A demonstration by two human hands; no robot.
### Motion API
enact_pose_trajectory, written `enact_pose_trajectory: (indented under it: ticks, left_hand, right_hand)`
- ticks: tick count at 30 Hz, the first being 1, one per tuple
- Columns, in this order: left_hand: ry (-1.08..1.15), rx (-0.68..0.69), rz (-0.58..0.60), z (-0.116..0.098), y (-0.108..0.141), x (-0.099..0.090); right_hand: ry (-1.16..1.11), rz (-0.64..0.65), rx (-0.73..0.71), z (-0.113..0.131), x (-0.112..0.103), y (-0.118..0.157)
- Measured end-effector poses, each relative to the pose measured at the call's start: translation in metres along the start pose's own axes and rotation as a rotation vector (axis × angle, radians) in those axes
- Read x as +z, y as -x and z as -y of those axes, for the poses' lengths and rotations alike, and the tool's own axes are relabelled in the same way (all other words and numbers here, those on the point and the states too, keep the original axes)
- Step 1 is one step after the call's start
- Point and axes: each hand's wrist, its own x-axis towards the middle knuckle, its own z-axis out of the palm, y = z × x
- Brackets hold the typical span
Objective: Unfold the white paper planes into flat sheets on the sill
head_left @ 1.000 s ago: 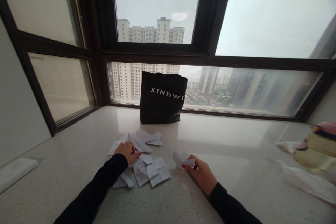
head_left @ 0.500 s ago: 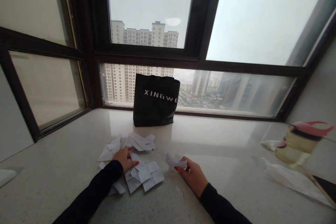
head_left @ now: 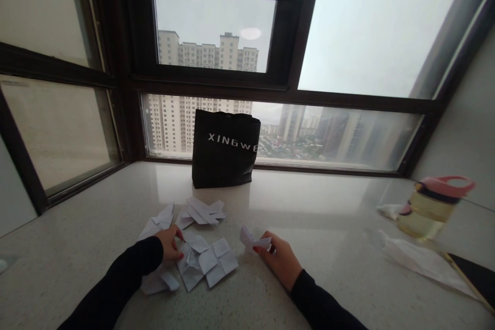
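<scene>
In my right hand (head_left: 284, 260) a small piece of folded white paper (head_left: 247, 238) is pinched between thumb and fingers, its flaps standing up. My left hand (head_left: 169, 244) rests at the left edge of a group of folded white papers (head_left: 222, 263), thumb and forefinger apart. It appears to touch the papers there; nothing shows gripped in it. Behind the left hand lies a pointed folded paper (head_left: 160, 220), and farther back a crossed folded piece (head_left: 204, 211). Another folded paper (head_left: 160, 282) lies partly under the left forearm.
On the pale speckled counter (head_left: 320, 278), a black bag (head_left: 226, 157) with white letters stands by the window. To the right are a yellowish bottle (head_left: 429, 211) with a pink lid, a white crumpled wrapper (head_left: 421, 263) and a dark flat object (head_left: 474, 276).
My left hand has drawn back to the left, uncovering more of the folded papers. The right hand keeps its folded paper in nearly the same spot. The view has shifted slightly.
</scene>
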Motion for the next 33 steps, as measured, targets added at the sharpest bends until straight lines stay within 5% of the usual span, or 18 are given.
enact_pose_trajectory:
  ticks: [12, 20, 29, 33]
  left_hand:
    - [0.158, -0.002, 0.016, 0.007, -0.004, -0.011]
    - [0.287, 0.054, -0.084, 0.007, -0.005, -0.026]
    - [0.377, 0.121, -0.333, -0.022, 0.000, -0.047]
    - [0.445, 0.369, -0.406, -0.051, 0.009, -0.035]
  right_hand:
    - [-0.026, 0.021, -0.015, -0.001, 0.000, 0.000]
    - [-0.027, 0.008, 0.000, 0.002, 0.000, 0.000]
    - [-0.064, 0.004, 0.005, 0.000, 0.001, 0.000]
    - [-0.147, 0.034, -0.019, 0.002, 0.000, 0.000]
